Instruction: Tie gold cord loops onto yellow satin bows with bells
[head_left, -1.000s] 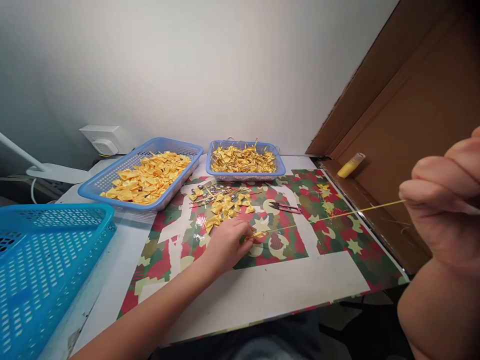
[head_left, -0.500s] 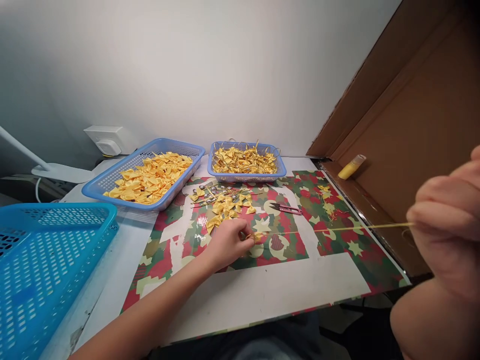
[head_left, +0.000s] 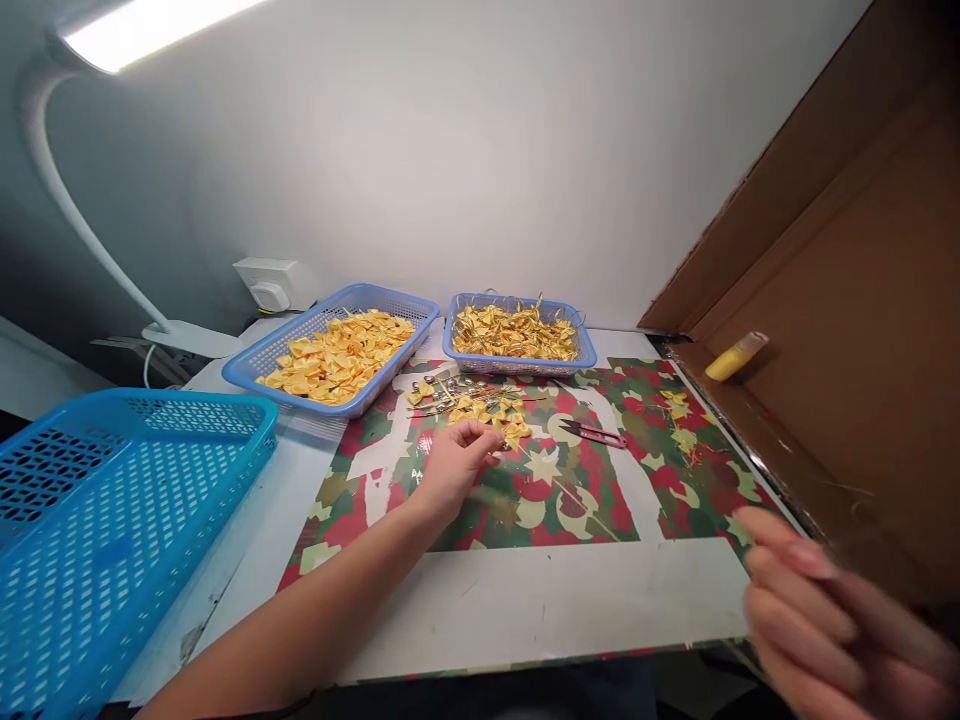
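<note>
My left hand (head_left: pixel 461 465) is closed in a pinch at the near edge of a pile of small yellow ribbon bows (head_left: pixel 487 408). Its fingertips are on a yellow bow (head_left: pixel 516 432), partly hidden by the fingers. A thin yellow thread (head_left: pixel 581 497) runs from there across the patterned sheet toward the lower right. At the right, beyond the table's front edge, my right hand (head_left: pixel 817 610) is smeared by motion with its fingers partly curled; what it holds, if anything, is unclear. Thread snips (head_left: pixel 596 433) lie to the right of the bows.
Two blue baskets stand at the back: one (head_left: pixel 247 372) holds loose yellow bows, the other (head_left: pixel 517 366) bows with gold ties. A larger turquoise basket (head_left: pixel 266 415) is at left, below a lamp (head_left: pixel 82 225). Thread scraps (head_left: pixel 684 438) and a yellow tube (head_left: pixel 735 357) are at right.
My right hand has come down and inward, and the thread once stretched tight between the hands now lies slack. My left hand has moved up to the bow pile. The view has shifted left.
</note>
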